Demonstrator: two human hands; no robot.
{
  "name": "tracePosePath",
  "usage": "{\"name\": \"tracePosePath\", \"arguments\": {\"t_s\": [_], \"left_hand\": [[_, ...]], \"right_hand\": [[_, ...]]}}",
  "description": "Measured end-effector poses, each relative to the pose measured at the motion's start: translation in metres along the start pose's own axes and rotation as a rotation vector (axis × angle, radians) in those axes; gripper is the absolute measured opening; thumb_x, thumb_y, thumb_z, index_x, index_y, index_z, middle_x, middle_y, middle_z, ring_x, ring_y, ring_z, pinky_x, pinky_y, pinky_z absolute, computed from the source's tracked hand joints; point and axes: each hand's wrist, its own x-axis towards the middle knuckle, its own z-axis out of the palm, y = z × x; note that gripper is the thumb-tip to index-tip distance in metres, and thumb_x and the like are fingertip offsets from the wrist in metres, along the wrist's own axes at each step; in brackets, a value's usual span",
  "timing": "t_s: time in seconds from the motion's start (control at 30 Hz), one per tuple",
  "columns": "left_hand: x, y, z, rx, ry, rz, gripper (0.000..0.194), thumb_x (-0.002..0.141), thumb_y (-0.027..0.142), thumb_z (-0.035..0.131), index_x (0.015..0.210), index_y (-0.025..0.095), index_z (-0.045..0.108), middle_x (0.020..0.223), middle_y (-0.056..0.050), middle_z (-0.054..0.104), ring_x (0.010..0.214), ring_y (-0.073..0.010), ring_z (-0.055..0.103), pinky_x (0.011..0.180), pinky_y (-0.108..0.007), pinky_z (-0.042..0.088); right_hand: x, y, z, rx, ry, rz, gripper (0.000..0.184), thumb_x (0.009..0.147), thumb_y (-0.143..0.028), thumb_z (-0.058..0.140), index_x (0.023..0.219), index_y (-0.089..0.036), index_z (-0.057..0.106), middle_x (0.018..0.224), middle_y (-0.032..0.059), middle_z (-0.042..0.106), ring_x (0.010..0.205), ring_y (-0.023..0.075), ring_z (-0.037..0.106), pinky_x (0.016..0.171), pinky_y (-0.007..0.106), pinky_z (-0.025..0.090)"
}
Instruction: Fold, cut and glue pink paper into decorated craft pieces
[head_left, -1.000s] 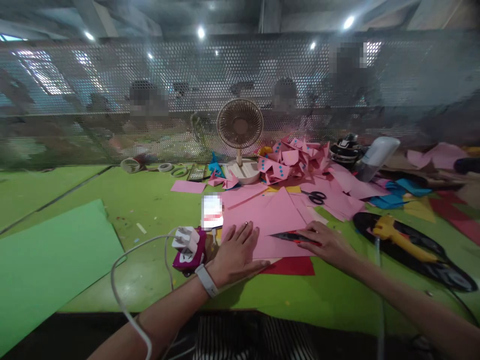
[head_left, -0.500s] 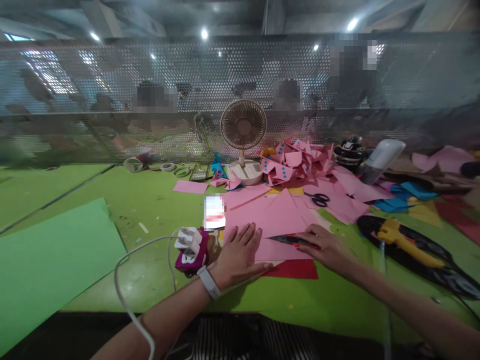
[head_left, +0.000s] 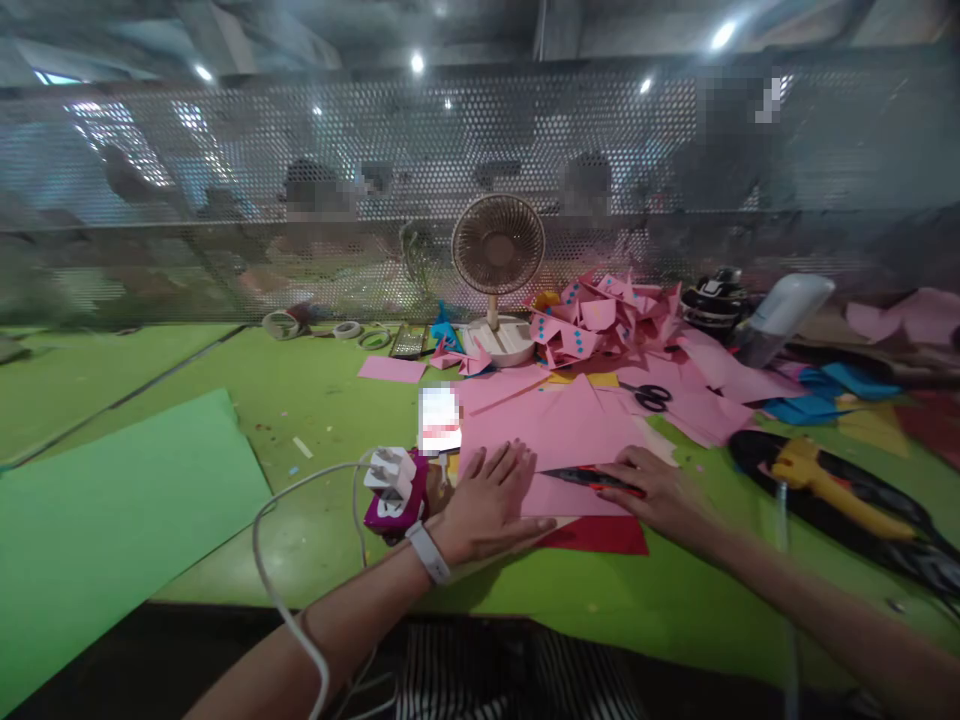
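Note:
My left hand [head_left: 491,500] lies flat with its fingers spread on the pink paper [head_left: 577,425], a pale band round the wrist. From the right, my right hand [head_left: 652,490] is closed round the red-and-black handles of a pair of scissors [head_left: 577,476]. Their dark blades point left and rest low over the paper, close to my left fingertips. Under the near edge of the pink paper a red sheet [head_left: 607,535] sticks out. Beside my left wrist stands a purple power socket block [head_left: 396,510] with a white plug [head_left: 391,475] in it.
Behind the paper stand a small fan [head_left: 499,250] and a heap of folded pink paper pieces [head_left: 607,320]. Black-handled scissors [head_left: 651,397] lie nearby. A yellow glue gun [head_left: 840,490] rests on a black tray at right. Green paper [head_left: 135,520] covers the left side.
The whole view has shifted, so everything sits slightly further right in the picture. Both hands and the scissors keep nearly the same place on the paper.

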Motion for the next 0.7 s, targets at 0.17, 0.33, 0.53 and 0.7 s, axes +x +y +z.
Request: {"name": "tracePosePath", "arguments": {"t_s": [0.17,0.33,0.53,0.7], "left_hand": [[-0.007,-0.004,-0.008,0.013,-0.039,-0.016,0.084,0.081,0.072,0.022,0.145,0.021,0.005,0.152,-0.007,0.009,0.139,-0.0237,0.006,0.111,-0.045,0.005],[-0.010,-0.004,-0.001,0.075,-0.072,-0.022,0.091,0.078,0.076,0.021,0.144,0.014,0.010,0.151,-0.012,0.013,0.138,-0.0279,0.008,0.110,-0.047,0.006],[-0.009,-0.004,0.002,0.103,-0.046,-0.015,0.092,0.077,0.076,0.020,0.144,0.014,0.013,0.150,-0.013,0.015,0.138,-0.0290,0.011,0.110,-0.047,0.007],[-0.010,-0.006,0.004,0.102,-0.021,-0.006,0.091,0.077,0.076,0.021,0.144,0.016,0.011,0.150,-0.012,0.018,0.137,-0.0291,0.013,0.110,-0.048,0.008]], "right_hand": [[0.000,-0.002,-0.002,-0.017,0.000,0.004,0.030,0.087,-0.041,0.051,0.112,-0.027,0.061,0.090,0.0047,0.057,0.082,0.0171,0.057,0.069,0.028,0.048],[0.008,-0.014,-0.004,-0.037,0.013,-0.008,0.029,0.088,-0.039,0.050,0.110,-0.026,0.062,0.091,0.0051,0.058,0.084,0.0174,0.058,0.066,0.027,0.047],[0.008,-0.014,-0.002,-0.035,0.006,-0.042,0.030,0.088,-0.039,0.050,0.111,-0.024,0.061,0.092,0.0057,0.057,0.085,0.0174,0.057,0.068,0.028,0.047],[0.008,-0.015,-0.002,-0.020,0.023,-0.035,0.029,0.087,-0.039,0.050,0.111,-0.026,0.062,0.091,0.0055,0.058,0.084,0.0180,0.058,0.066,0.028,0.048]]}}
